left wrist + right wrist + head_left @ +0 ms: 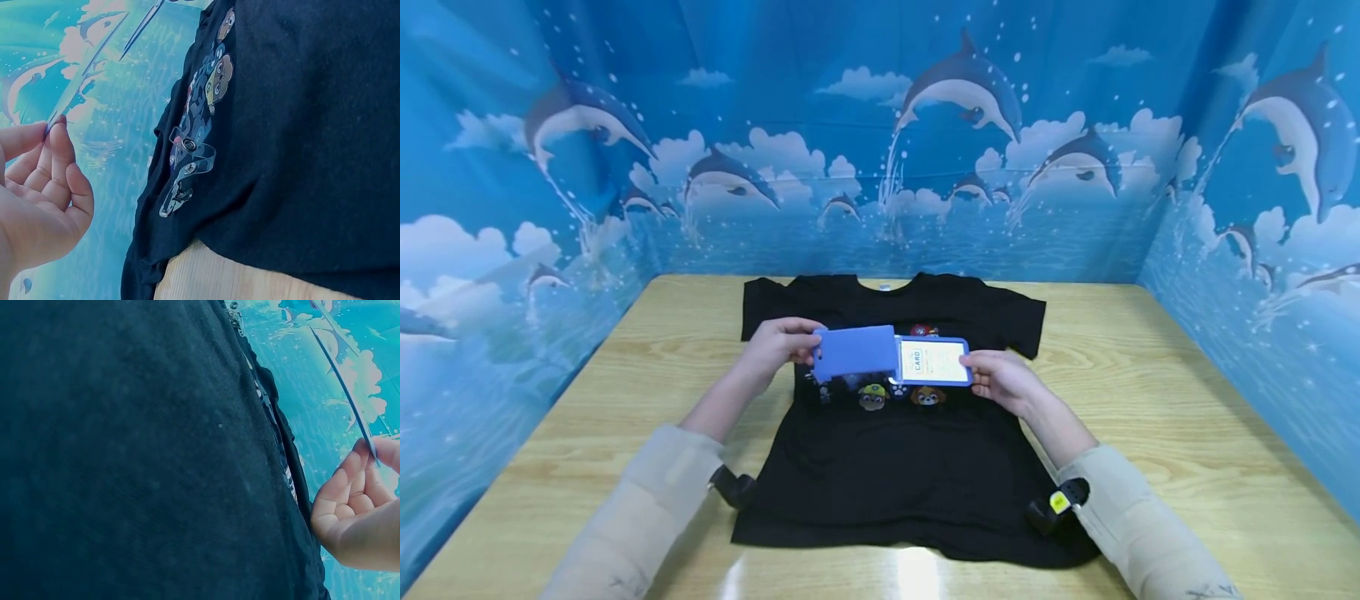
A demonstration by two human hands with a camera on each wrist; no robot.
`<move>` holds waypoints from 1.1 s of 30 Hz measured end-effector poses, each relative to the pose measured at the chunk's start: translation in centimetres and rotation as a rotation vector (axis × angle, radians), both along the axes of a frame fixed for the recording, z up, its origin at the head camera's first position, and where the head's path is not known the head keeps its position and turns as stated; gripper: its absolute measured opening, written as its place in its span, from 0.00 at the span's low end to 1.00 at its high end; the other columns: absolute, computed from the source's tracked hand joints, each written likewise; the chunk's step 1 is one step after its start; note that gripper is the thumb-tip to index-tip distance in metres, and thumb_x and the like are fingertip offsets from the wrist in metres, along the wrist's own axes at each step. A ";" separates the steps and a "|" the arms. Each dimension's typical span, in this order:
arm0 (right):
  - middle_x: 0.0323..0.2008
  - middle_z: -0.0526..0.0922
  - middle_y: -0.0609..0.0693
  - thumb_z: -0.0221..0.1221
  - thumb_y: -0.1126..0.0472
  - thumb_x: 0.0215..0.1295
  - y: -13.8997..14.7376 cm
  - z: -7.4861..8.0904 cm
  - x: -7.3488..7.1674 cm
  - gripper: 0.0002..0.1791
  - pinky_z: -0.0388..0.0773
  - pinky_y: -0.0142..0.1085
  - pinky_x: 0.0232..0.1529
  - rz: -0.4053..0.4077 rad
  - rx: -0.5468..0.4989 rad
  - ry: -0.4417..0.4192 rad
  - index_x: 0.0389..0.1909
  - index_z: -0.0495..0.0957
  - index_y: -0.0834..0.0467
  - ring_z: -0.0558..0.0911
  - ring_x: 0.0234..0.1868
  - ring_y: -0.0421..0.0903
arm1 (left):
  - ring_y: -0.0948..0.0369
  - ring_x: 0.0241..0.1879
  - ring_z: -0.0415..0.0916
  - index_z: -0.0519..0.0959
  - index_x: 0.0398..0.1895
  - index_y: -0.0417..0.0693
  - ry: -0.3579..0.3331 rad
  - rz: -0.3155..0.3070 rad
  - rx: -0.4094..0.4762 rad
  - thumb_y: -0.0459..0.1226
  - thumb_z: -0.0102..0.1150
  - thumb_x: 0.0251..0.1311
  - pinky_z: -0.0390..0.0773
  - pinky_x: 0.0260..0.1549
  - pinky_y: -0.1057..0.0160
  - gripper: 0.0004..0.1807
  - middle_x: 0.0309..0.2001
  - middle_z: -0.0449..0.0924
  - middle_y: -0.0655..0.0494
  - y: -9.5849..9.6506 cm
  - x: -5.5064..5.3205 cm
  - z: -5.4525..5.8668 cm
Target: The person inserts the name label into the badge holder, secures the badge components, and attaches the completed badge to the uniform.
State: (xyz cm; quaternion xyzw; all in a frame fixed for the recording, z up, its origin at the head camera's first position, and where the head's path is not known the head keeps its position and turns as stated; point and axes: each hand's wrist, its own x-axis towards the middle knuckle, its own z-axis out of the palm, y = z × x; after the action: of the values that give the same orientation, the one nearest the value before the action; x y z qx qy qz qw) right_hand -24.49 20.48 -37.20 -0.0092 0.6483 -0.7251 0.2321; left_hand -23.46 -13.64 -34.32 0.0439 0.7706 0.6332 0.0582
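Observation:
My left hand point(782, 343) pinches the left end of a plain blue-violet card cover point(856, 350) between thumb and fingers. A blue-framed card holder point(967, 343) with a white insert point(932, 360) marked "CARD" is pinched at its right end by my right hand point(1003, 375). In the head view the two pieces lie side by side, their inner ends meeting or slightly overlapping. Both wrist views show the pieces edge-on as thin strips. Below them a black printed T-shirt point(895, 467) is spread out. On its print rests a badge clip with a clear snap strap point(203, 164).
The T-shirt lies on a wooden table point(1150, 400), its neckline toward the back edge. Blue dolphin-print curtains point(880, 167) enclose the back and both sides. Each wrist carries a dark camera, one of them point(733, 486) by the left sleeve.

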 end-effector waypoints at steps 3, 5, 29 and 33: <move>0.27 0.81 0.46 0.53 0.62 0.66 0.0 0.0 0.0 0.05 0.71 0.30 0.32 -0.002 0.005 -0.001 0.34 0.76 0.58 0.77 0.27 0.39 | 0.61 0.23 0.73 0.75 0.50 0.32 -0.006 -0.006 -0.006 0.32 0.53 0.62 0.75 0.38 0.53 0.15 0.26 0.78 0.53 0.1 0.0 0.0; 0.27 0.81 0.46 0.53 0.62 0.66 0.0 0.0 0.0 0.05 0.71 0.30 0.32 -0.003 0.009 -0.002 0.34 0.76 0.58 0.77 0.27 0.39 | 0.61 0.23 0.73 0.76 0.49 0.32 -0.011 -0.009 -0.009 0.32 0.53 0.62 0.75 0.38 0.54 0.15 0.26 0.78 0.53 0.1 0.1 0.0; 0.26 0.81 0.46 0.51 0.63 0.67 -0.1 -0.2 0.0 0.07 0.71 0.30 0.32 0.009 -0.013 -0.004 0.32 0.76 0.56 0.77 0.27 0.38 | 0.62 0.23 0.72 0.75 0.49 0.30 -0.034 -0.021 -0.051 0.32 0.53 0.61 0.76 0.37 0.55 0.15 0.25 0.78 0.54 1.2 -0.2 -0.4; 0.25 0.81 0.45 0.51 0.63 0.67 -0.1 -0.3 0.0 0.07 0.71 0.31 0.32 0.013 -0.004 -0.001 0.32 0.77 0.56 0.77 0.26 0.38 | 0.62 0.22 0.72 0.75 0.49 0.30 -0.034 -0.016 -0.060 0.31 0.53 0.61 0.76 0.37 0.56 0.15 0.25 0.78 0.54 1.3 -0.2 -0.4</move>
State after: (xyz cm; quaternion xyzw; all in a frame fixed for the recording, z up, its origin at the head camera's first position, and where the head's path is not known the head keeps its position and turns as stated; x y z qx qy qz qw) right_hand -24.48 20.33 -37.46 -0.0136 0.6465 -0.7250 0.2371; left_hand -23.63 -12.38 -34.70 0.0375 0.7879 0.6098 0.0778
